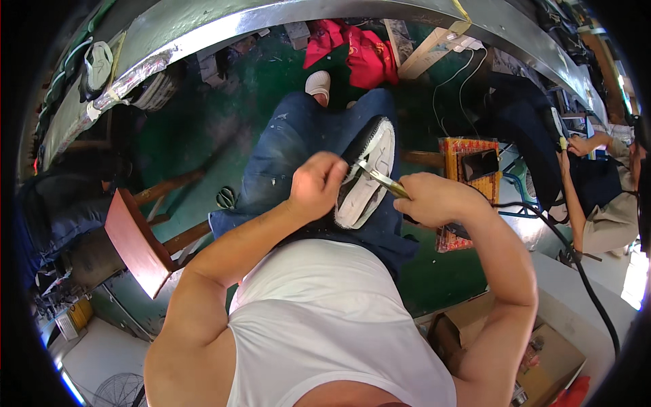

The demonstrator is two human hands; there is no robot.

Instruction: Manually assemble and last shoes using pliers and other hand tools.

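Note:
An upturned black shoe (366,201) with a pale sole face lies across my thighs, its toe pointing away from me. My left hand (315,188) is closed at its left side, thumb and fingers gripping the edge there. My right hand (432,198) is wrapped around a pair of pliers (384,180). The jaws reach across the sole face to the shoe's left edge, close to my left thumb. What the jaws bite on is too small to tell. Some marks are drawn on the pale sole face.
A metal-edged bench (251,26) curves ahead. On the left is a wooden stool (139,241), with scissors (226,197) on the floor. To the right, a phone (479,165) rests on a patterned seat (454,149); beyond it another person's arm (574,197) shows. A cardboard box (556,353) stands behind right.

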